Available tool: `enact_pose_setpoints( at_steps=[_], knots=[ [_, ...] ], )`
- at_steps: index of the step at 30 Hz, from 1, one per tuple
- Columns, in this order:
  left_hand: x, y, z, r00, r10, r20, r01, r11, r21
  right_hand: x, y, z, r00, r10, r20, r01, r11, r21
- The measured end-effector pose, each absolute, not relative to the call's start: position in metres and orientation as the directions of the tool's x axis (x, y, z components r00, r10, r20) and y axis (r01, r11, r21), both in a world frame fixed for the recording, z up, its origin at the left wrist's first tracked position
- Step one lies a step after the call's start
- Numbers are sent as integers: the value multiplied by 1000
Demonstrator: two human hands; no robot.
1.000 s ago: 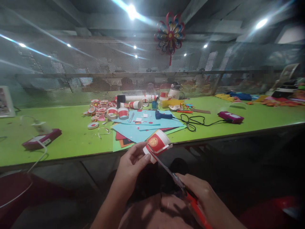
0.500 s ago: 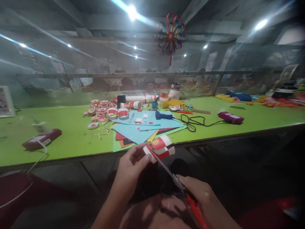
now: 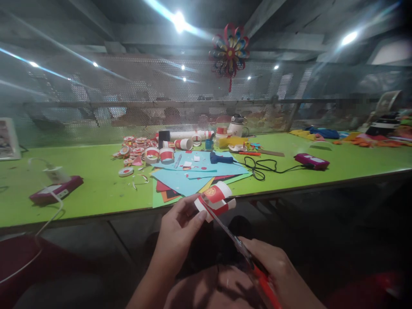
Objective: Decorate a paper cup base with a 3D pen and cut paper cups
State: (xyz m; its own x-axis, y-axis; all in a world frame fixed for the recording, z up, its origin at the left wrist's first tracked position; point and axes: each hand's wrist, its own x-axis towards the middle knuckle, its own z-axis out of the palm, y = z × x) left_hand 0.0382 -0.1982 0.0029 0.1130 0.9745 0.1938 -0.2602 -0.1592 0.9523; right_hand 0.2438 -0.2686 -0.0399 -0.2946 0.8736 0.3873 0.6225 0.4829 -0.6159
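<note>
Pinched between the thumb and fingers of my left hand (image 3: 183, 225) is a red and white paper cup (image 3: 219, 192), cut open and tilted on its side, in front of the table's near edge. My right hand (image 3: 268, 257) is closed round the red handles of a pair of scissors (image 3: 236, 242). The blades reach up and left to the cup, their tips at its red band beside my left thumb. Whether the tips are inside or outside the paper, I cannot tell.
On the green table (image 3: 106, 189) lie blue paper sheets (image 3: 180, 178), a dark blue glue gun (image 3: 221, 158) with a looping black cord, and several cut cup pieces (image 3: 137, 148). Purple power strips (image 3: 311, 161) sit to the right and left. A flask (image 3: 236, 126) stands behind.
The view has tilted up very slightly. Cup, scissors and both hands keep nearly the same places, with the blades still at the cup.
</note>
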Motion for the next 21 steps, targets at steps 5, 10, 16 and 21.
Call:
enact_pose_setpoints(
  at_steps=[5,10,16,21],
  knots=[
    [39,-196,2,108,973,204,-271,-168,948,247,-267,-45,-289,862,417,616,501,-608],
    [37,-192,7,195,973,124,-372,-43,927,247,-268,-48,-279,858,432,620,504,-601],
    [35,-192,5,188,979,80,-391,0,920,247,-269,-45,-300,873,385,641,484,-596],
    [34,-193,2,184,974,131,-300,-72,951,245,-269,-39,-314,886,341,627,463,-626]
  ],
)
